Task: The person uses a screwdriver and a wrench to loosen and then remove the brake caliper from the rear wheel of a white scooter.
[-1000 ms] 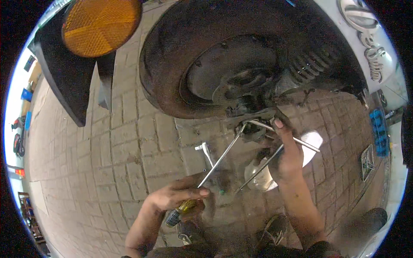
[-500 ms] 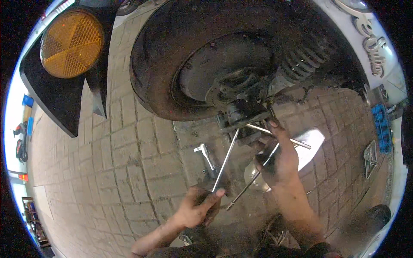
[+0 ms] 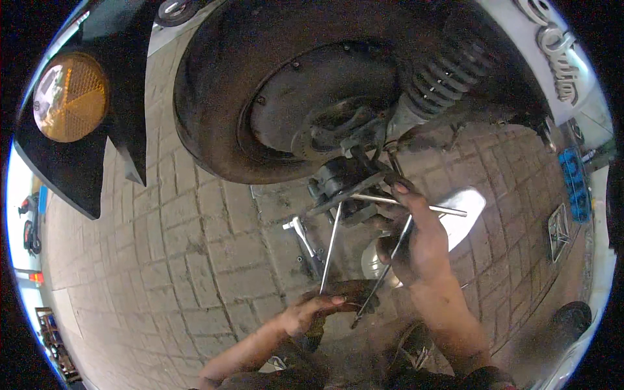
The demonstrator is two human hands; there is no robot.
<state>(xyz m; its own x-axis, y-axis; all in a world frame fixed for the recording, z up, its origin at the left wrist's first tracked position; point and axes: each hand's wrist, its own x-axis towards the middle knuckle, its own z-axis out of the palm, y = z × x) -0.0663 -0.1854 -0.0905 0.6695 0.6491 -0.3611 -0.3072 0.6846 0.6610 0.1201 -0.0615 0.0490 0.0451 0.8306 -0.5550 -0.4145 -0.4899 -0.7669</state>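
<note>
A dark brake caliper [image 3: 344, 177] hangs below the hub of a wheel with a black tyre [image 3: 201, 143]. My left hand [image 3: 302, 313] is at the handle of a screwdriver [image 3: 332, 250], whose thin shaft reaches up to the caliper. Its fingers stretch right, close to the lower end of a silver T-handle wrench [image 3: 448, 210]. My right hand [image 3: 426, 244] is closed around that wrench; its stem slants down left and its crossbar lies beneath the caliper. One right fingertip is at the caliper's edge, but whether it grips the caliper is hidden.
On the brick paving [image 3: 175, 260] lies a silver ratchet [image 3: 301, 233]. A round metallic piece [image 3: 372, 263] and a shiny white panel [image 3: 469, 207] lie behind my right hand. A coil spring [image 3: 452, 78] stands beside the wheel. A blue tray [image 3: 574, 185] is at right.
My left fingers have loosened and spread rightward toward the wrench stem. The wrench's stem end has shifted slightly right and down. The whole view has moved a little.
</note>
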